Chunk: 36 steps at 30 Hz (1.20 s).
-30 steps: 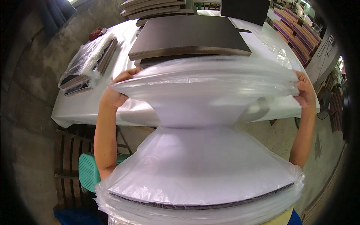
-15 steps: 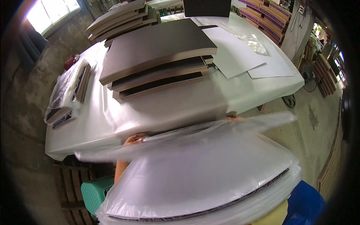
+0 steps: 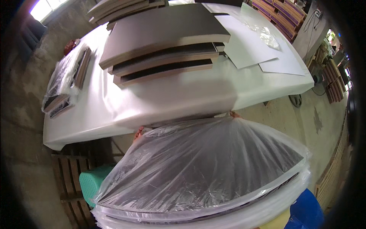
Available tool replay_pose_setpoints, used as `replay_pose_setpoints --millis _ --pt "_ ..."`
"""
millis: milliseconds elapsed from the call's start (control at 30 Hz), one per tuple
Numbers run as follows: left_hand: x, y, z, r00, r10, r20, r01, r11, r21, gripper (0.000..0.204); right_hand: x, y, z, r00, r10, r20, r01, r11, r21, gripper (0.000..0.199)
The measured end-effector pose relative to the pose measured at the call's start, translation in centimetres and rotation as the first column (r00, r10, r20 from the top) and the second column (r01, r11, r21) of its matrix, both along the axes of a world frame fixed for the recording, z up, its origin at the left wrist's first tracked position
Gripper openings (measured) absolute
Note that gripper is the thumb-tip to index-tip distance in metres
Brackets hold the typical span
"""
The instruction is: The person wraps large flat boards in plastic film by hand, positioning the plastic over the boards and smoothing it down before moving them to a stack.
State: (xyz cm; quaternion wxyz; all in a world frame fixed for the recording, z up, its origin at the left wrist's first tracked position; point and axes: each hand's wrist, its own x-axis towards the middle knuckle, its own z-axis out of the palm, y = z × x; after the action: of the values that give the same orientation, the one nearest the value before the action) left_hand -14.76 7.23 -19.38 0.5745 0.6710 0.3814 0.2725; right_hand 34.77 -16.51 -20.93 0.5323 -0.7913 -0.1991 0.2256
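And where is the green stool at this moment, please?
In the head view, the green stool is at lower left, between the wooden slats and the plastic-covered pile.

The film-covered panel point(image 3: 183, 171) hides most of the left hand point(image 3: 138, 133) and right hand point(image 3: 235, 115), so neither grip can be made out. The lower edge cuts off the wrapped stack point(image 3: 244, 216); the upper edge crops the far board stack point(image 3: 124, 10). A dark red object point(image 3: 70, 46) is too small to identify.
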Motion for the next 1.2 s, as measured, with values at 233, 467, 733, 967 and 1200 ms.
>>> replay_pose_setpoints --millis 233,467,733,967,1200 --pt "0.3 -0.3 2.9 0.996 0.042 0.083 -0.05 0.995 0.087 0.036 0.1 -0.5 -0.6 0.998 -0.022 0.053 0.024 0.999 -0.046 0.039" --pt "0.1 -0.7 4.1 0.99 0.061 0.128 -0.078 0.987 0.137 0.037 0.1 -1.3 -1.0 0.995 -0.045 0.095 0.053 0.995 -0.089 0.039" --pt "-0.1 -0.8 4.7 0.983 0.089 0.16 -0.116 0.978 0.173 0.038 0.4 -2.1 -1.6 0.989 -0.067 0.134 0.084 0.989 -0.125 0.04" --pt "-0.3 -1.0 5.4 0.976 0.106 0.19 -0.145 0.968 0.206 0.038 0.6 -2.9 -2.0 0.984 -0.081 0.162 0.107 0.982 -0.157 0.04" --pt "-0.7 -1.5 5.8 0.968 0.115 0.223 -0.168 0.958 0.232 0.039 0.5 -4.1 -2.4 0.978 -0.093 0.189 0.128 0.974 -0.186 0.041"
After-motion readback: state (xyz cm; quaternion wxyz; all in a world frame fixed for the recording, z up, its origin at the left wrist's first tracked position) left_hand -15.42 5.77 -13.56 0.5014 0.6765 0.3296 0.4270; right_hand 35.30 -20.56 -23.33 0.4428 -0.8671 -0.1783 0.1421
